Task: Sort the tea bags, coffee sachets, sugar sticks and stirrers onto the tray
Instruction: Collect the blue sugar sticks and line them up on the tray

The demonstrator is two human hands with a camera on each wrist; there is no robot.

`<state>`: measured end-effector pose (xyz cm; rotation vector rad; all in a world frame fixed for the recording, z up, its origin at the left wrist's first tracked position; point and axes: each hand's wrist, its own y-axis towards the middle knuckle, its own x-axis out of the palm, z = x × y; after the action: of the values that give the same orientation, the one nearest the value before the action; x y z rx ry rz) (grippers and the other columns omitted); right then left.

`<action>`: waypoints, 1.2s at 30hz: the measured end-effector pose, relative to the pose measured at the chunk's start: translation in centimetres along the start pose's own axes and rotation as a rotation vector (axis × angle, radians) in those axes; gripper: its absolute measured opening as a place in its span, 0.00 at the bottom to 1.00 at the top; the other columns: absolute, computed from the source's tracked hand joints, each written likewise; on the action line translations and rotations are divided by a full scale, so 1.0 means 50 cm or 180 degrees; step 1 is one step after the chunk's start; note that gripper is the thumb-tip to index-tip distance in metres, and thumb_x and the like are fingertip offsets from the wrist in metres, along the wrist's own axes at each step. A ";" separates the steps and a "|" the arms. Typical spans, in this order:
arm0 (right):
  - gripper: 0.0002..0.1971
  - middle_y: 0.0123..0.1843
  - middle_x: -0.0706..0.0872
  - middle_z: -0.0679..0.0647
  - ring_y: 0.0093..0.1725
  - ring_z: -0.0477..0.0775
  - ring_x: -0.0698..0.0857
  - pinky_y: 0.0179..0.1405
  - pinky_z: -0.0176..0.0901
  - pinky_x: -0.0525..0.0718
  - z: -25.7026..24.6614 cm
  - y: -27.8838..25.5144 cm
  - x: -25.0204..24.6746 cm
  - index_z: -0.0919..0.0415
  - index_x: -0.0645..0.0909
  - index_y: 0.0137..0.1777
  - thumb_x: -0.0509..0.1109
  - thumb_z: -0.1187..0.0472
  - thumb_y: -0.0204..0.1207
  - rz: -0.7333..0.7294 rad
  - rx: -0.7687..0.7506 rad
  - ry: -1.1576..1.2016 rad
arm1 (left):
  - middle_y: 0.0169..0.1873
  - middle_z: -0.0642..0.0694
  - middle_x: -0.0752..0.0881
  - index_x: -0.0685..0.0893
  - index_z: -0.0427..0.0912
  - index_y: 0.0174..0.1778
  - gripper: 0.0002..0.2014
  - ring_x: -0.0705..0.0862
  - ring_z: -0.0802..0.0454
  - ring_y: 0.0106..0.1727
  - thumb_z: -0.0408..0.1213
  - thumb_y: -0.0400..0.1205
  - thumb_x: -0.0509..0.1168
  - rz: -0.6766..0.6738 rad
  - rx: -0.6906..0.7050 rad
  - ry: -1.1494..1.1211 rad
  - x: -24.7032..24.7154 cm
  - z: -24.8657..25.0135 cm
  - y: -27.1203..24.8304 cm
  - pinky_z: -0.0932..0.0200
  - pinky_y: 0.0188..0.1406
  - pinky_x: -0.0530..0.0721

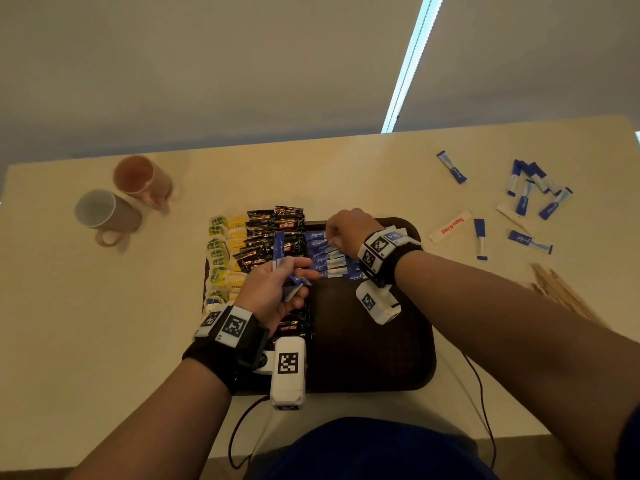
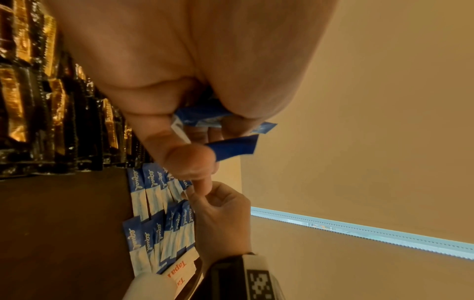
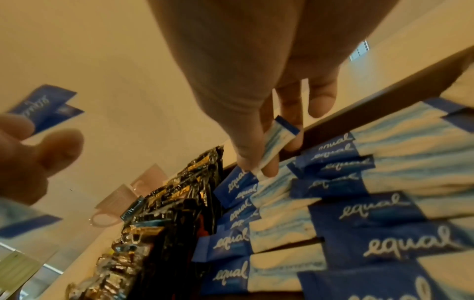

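Note:
A dark brown tray (image 1: 374,341) lies in front of me. Yellow-green tea bags (image 1: 221,251) line its left edge, with black coffee sachets (image 1: 273,230) beside them. To their right sits a row of blue sugar sticks (image 1: 322,258). My left hand (image 1: 298,271) hovers over the coffee sachets and grips a small bunch of blue sugar sticks (image 2: 231,148). At the far end of the row, my right hand (image 1: 330,237) pinches one sugar stick (image 3: 275,140) between thumb and fingers, its lower end touching the row.
Several loose sugar sticks (image 1: 530,192) lie scattered on the table at the right, next to a white Tapa King sachet (image 1: 450,226). Wooden stirrers (image 1: 561,292) sit by my right forearm. Two mugs (image 1: 142,178) (image 1: 104,213) stand at the far left.

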<state>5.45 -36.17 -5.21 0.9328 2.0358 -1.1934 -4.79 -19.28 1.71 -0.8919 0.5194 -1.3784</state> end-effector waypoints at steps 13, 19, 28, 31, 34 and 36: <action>0.11 0.43 0.91 0.44 0.41 0.42 0.87 0.42 0.37 0.81 -0.017 -0.068 -0.025 0.55 0.91 0.51 0.71 0.51 0.80 0.0131 -0.0586 0.1728 | 0.43 0.36 0.89 0.84 0.32 0.58 0.14 0.80 0.50 0.28 0.36 0.90 0.56 -0.0345 -0.0218 -0.0241 0.027 0.002 0.000 0.64 0.22 0.77; 0.12 0.36 0.88 0.69 0.34 0.70 0.85 0.33 0.39 0.82 -0.017 -0.138 -0.059 0.66 0.88 0.43 0.75 0.55 0.78 -0.0394 -0.0665 0.2291 | 0.43 0.34 0.90 0.82 0.36 0.55 0.11 0.78 0.49 0.30 0.35 0.89 0.55 -0.0766 -0.0365 -0.0011 0.074 0.000 -0.010 0.62 0.24 0.71; 0.03 0.44 0.91 0.66 0.41 0.54 0.86 0.43 0.44 0.87 -0.013 -0.173 -0.095 0.61 0.88 0.43 0.74 0.67 0.77 0.0348 -0.0168 0.3405 | 0.43 0.37 0.90 0.85 0.31 0.58 0.10 0.79 0.52 0.27 0.31 0.87 0.61 -0.0751 -0.0102 0.0561 0.073 -0.015 -0.020 0.64 0.19 0.74; 0.04 0.40 0.90 0.60 0.37 0.51 0.87 0.41 0.43 0.88 0.023 -0.154 -0.106 0.60 0.86 0.40 0.75 0.65 0.77 0.0589 -0.0043 0.2814 | 0.44 0.36 0.90 0.86 0.32 0.56 0.11 0.79 0.52 0.28 0.31 0.88 0.59 -0.0456 -0.0012 0.0611 0.040 -0.013 -0.025 0.65 0.19 0.75; 0.06 0.38 0.88 0.56 0.36 0.50 0.85 0.41 0.46 0.85 0.035 -0.135 -0.068 0.62 0.87 0.41 0.74 0.60 0.77 0.0225 -0.0065 0.1119 | 0.44 0.35 0.89 0.86 0.31 0.57 0.12 0.80 0.53 0.27 0.31 0.88 0.58 -0.0223 0.0100 0.0389 0.012 -0.004 -0.029 0.66 0.19 0.76; 0.07 0.41 0.88 0.55 0.42 0.54 0.86 0.45 0.47 0.85 0.015 -0.124 -0.015 0.62 0.87 0.46 0.72 0.58 0.79 -0.0431 -0.0121 0.0278 | 0.44 0.36 0.89 0.85 0.32 0.58 0.12 0.80 0.54 0.27 0.32 0.89 0.58 -0.0187 0.0149 0.0247 0.004 0.000 -0.032 0.66 0.19 0.77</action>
<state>1.02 -39.22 -1.97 0.8540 2.2137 -1.1986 -5.72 -19.39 2.99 -0.8237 0.5213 -1.4777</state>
